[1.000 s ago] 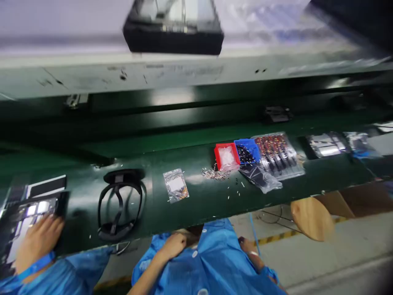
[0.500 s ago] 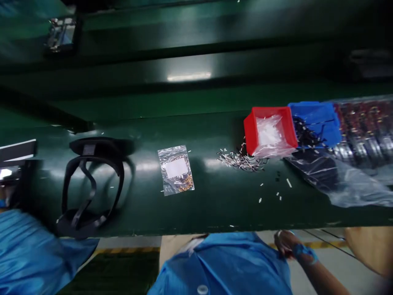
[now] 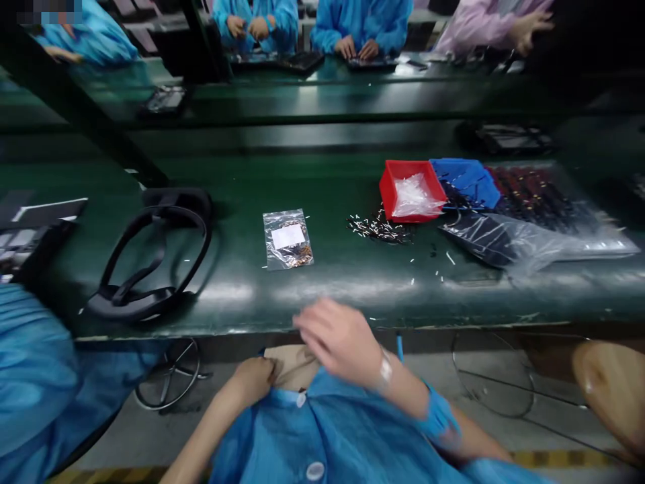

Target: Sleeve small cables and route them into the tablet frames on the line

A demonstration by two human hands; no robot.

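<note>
My right hand is raised over the front edge of the bench, fingers stretched out and slightly blurred, with nothing seen in it. Low at my lap, my left hand is closed beside beige cloth and the hem of my blue smock; what its fingers hold is hidden. Beyond the right hand lies a clear zip bag with a white label and small brass-coloured parts. A pile of short black-and-white pieces lies to its right, by a red bin holding clear plastic.
A black head strap rests on the left. Beside the red bin are a blue bin with black pieces, a plastic bag and a packed tray. A co-worker's sleeve is at left; others work across the bench.
The view has tilted up, bringing people across the bench into sight. My right hand has come up from beside my body to the bench edge. My left hand has come into view.
</note>
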